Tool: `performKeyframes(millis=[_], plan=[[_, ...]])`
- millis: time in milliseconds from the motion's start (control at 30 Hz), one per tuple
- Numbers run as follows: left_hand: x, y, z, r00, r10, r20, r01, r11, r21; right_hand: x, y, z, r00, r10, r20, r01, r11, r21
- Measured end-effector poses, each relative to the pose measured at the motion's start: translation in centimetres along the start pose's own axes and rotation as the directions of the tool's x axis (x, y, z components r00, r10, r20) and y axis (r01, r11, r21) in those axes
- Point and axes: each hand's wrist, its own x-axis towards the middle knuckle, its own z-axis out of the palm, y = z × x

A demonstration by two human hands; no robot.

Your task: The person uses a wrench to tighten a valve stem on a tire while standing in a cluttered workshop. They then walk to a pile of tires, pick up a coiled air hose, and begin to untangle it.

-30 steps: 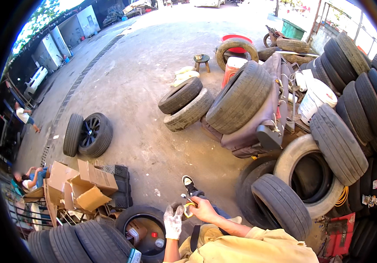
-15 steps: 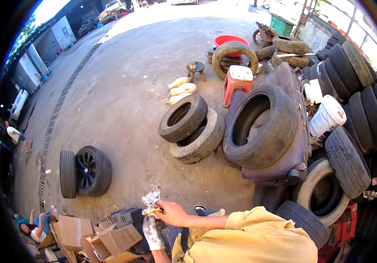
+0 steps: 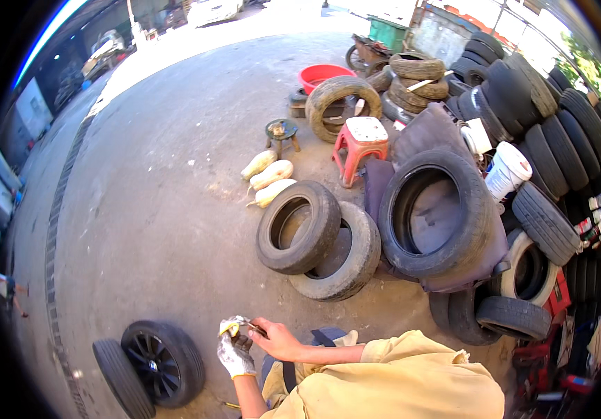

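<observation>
My left hand (image 3: pixel 236 356), in a white work glove with dirty grey fingers, is raised in front of my body at the bottom centre. Its fingers are curled around a loose, crumpled white glove (image 3: pixel 231 326) with a yellow cuff. My bare right hand (image 3: pixel 278 341) comes in from the right and pinches the near side of that loose glove; something thin and dark shows at its fingertips, too small to name. Beyond my hands a black tyre (image 3: pixel 299 227) leans on a dusty tyre (image 3: pixel 342 276) on the ground.
A large tyre (image 3: pixel 478 227) rests on a dark purple padded seat (image 3: pixel 429 136) to the right. A red stool (image 3: pixel 360 143), pale gourds (image 3: pixel 271 174), a small round stool (image 3: pixel 282 131) and a red basin (image 3: pixel 325 73) stand farther off. A black-rimmed wheel (image 3: pixel 164 366) lies lower left.
My view has swung, so the cardboard boxes have left the picture. The loose glove, earlier hanging up from my right hand, is now bunched between both hands.
</observation>
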Motion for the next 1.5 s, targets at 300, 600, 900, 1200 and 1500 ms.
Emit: performKeyframes(millis=[300, 600, 900, 1200, 1500], plan=[[19.5, 10.1, 4.9, 0.919, -0.162, 0.36, 0.201, 0.977, -0.073, 19.8, -9.0, 8.1, 0.99, -0.035, -0.138, 0.077, 0.946, 0.316], [39.9, 27.1, 3.7, 0.993, -0.032, 0.112, 0.047, 0.99, -0.133, 48.3, -10.3, 20.3, 0.811, -0.546, 0.211, 0.567, 0.822, -0.049], [56.7, 41.4, 6.2, 0.999, -0.043, 0.027, 0.041, 0.996, 0.081, 70.6, -16.8, 23.7, 0.626, -0.508, 0.591, 0.705, 0.692, -0.152], [79.6, 52.7, 20.6, 0.942, -0.069, 0.329, -0.026, 0.961, 0.277, 94.6, -11.2, 24.5, 0.847, 0.073, 0.526, 0.354, 0.661, -0.662], [99.3, 65.3, 37.9, 0.678, -0.214, 0.703, -0.37, 0.728, 0.578, 126.2, -15.3, 21.2, 0.965, 0.26, 0.044, -0.205, 0.634, 0.746]])
